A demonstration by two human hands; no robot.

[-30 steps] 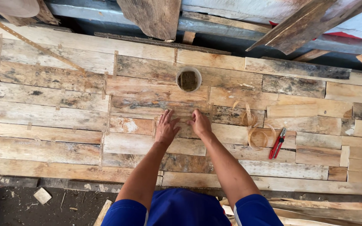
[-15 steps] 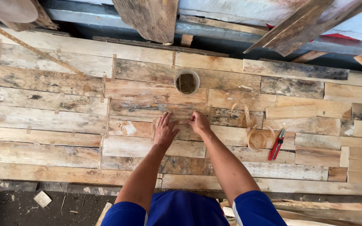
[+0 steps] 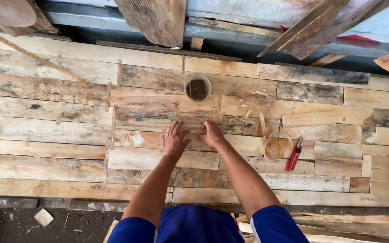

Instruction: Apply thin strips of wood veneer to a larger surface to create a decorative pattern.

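far left: thin pale wood strip (image 3: pixel 32 55) lies diagonal across the top-left boards; small pale wood offcut (image 3: pixel 43 217) on the dark ground below the panel edge.
panel: I see a big flat panel of weathered reclaimed wood planks (image 3: pixel 50 130), grey-brown and tan, laid in horizontal rows w/ staggered joints.
left hand (image 3: pixel 175 140): flat on the boards, palm down, fingers spread wide and pointing up-frame, holding nothing. It sits just left of centre, on the joint betw. a reddish short board and the longer one beside it.
work piece: short weathered brown plank in the middle row (image 3: pixel 167 118), long axis runs left-right. Lies directly ahead of both hands, fingertips of both touching its lower edge as far as I can tell. Surface looks rough, dark-stained, dry, w/ grey patches.
key relation: plank sits up-frame from the hands, crosswise to the forearms; left hand covers its left-of-centre part, right hand is nearer its right end.
right hand (image 3: pixel 211 133): just beside the left, nearly touching at the thumbs; fingers curled narrower, pressing down on the board edge, nothing gripped.
above hands: round white plastic pot w/ dark brown contents (image 3: pixel 197 88) stands upright on the boards, near, straight up-frame of the right hand.
right of hands: curled pale wood shavings (image 3: pixel 273 145) in loose loops; red-handled pliers (image 3: pixel 294 154) lie just beside them, handles pointing down-frame, well apart from right hand.
top: loose rough planks (image 3: pixel 156 20) lean over a grey metal rail.
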